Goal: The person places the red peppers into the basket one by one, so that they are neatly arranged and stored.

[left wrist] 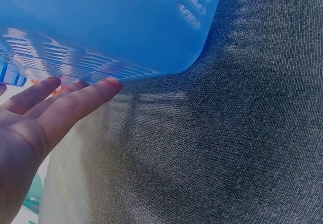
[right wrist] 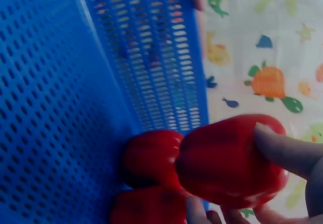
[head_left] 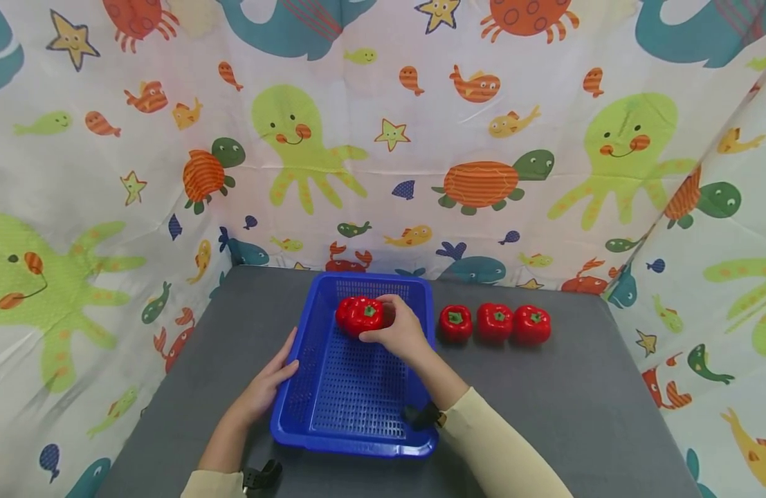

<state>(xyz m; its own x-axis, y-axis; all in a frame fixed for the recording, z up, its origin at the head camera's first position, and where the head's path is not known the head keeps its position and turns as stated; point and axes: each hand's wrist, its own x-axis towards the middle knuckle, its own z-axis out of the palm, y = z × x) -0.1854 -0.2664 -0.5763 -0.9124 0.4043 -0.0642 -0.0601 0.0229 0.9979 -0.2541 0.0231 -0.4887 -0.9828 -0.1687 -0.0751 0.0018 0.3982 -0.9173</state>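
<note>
My right hand (head_left: 398, 328) grips a glossy red bell pepper (right wrist: 229, 161) between thumb and fingers, inside the far part of a blue plastic basket (head_left: 358, 446). Under and beside it, two more red bell peppers lie in the basket; one bell pepper (right wrist: 151, 156) shows against the perforated wall in the right wrist view. At the basket's left side is my left hand (head_left: 267, 384), its fingers stretched along the outer wall. The left wrist view shows those straight fingers (left wrist: 81, 103) right at the basket's underside edge.
Three red bell peppers stand in a row right of the basket: a near-side pepper (head_left: 455, 324), a middle pepper (head_left: 495, 322) and a right-end pepper (head_left: 532, 325). The dark grey table (head_left: 582, 408) is backed by a sea-animal curtain (head_left: 370, 166).
</note>
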